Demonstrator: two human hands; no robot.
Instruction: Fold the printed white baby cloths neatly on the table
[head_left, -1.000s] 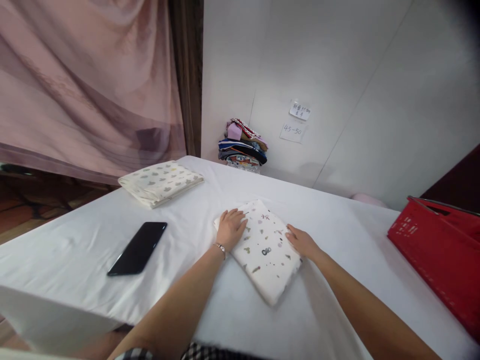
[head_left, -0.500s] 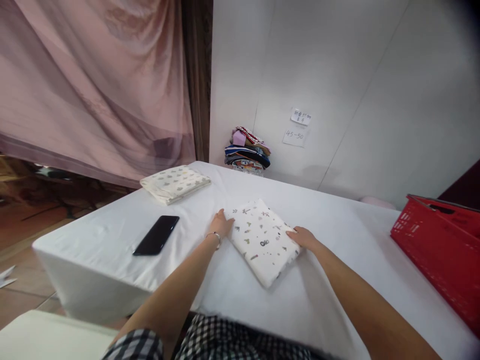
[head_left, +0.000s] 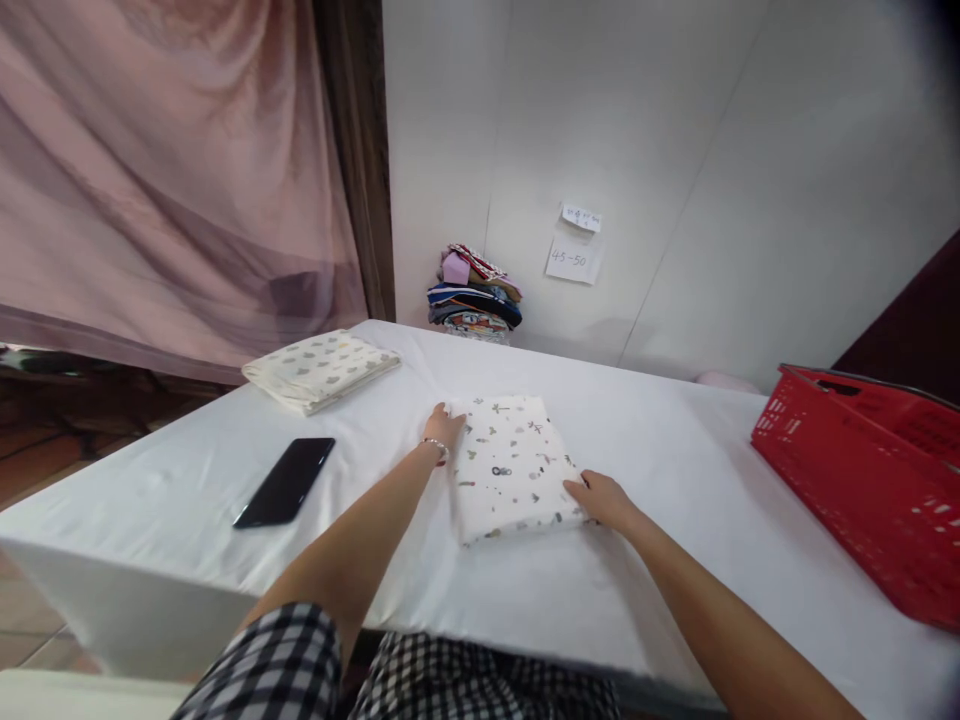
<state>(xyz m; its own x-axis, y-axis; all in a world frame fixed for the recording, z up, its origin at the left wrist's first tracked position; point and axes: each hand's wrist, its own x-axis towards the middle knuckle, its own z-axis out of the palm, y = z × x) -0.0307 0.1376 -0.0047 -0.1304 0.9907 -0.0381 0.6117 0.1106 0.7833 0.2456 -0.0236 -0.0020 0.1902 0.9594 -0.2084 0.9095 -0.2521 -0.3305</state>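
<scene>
A folded white cloth (head_left: 510, 465) with small plant-like and other prints lies flat on the table in front of me. My left hand (head_left: 444, 428), with a bracelet at the wrist, grips its far left edge, thumb on top. At the near right corner, my right hand (head_left: 604, 498) pinches the cloth between thumb and fingers. The fingertips under the fabric are hidden on both sides. Further left lies a second folded cloth (head_left: 322, 370), cream with grey-green and yellow marks, touched by neither hand. A black phone (head_left: 285, 482) rests left of my left forearm.
A white-covered table (head_left: 652, 450) spreads before me. On its right stands a red plastic basket (head_left: 862, 490). A pile of folded fabrics (head_left: 476, 295) sits beyond the far edge by the wall, below paper notes (head_left: 574, 258). A pink curtain (head_left: 172, 180) hangs at the left.
The printed cloth has turned clockwise on the table, so its near edge now lies more squarely towards me. Both hands have stayed on it. My view has shifted slightly right.
</scene>
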